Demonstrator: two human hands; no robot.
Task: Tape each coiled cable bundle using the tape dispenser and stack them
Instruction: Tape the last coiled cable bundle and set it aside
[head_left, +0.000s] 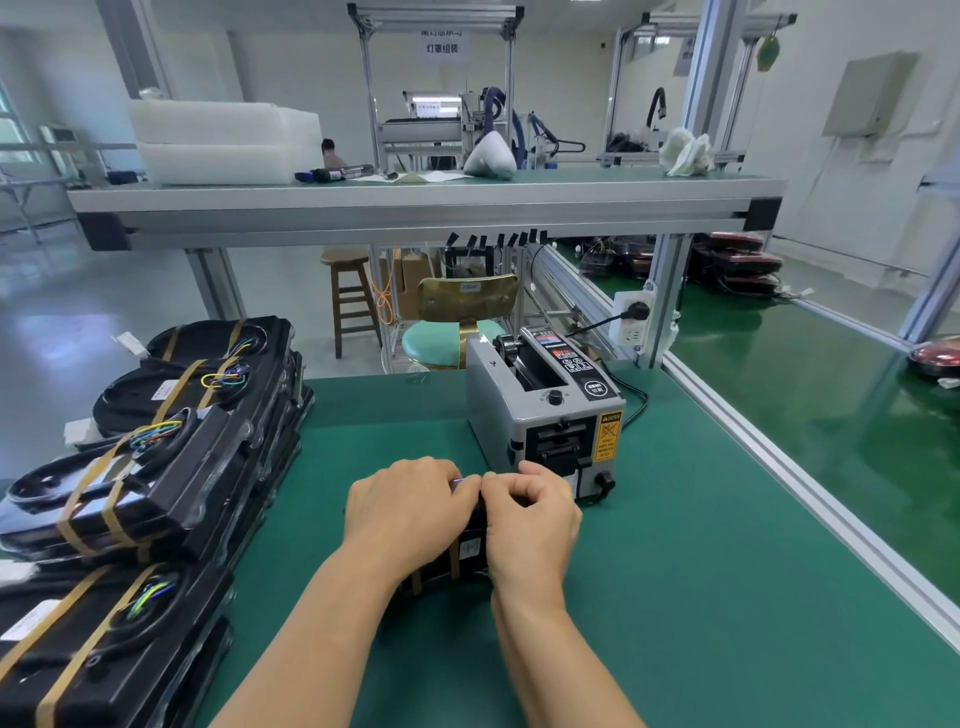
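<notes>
While over cable bundle (460, 564), left hand (408, 512) and right hand (532, 525) both pinch thin strip (459, 482), fingers curled.

Bright, even overhead light; edges bow, far background perhaps slightly soft.

Dark green desk (701, 545) under a grey tape dispenser (540, 415) with a black top panel and a yellow-and-black caution label (607, 435). Black stacked bundles (171, 493), banded in tan, show yellow, green and blue wires (156, 431). The central cable bundle (441, 571) is black, also tan-banded.
</notes>
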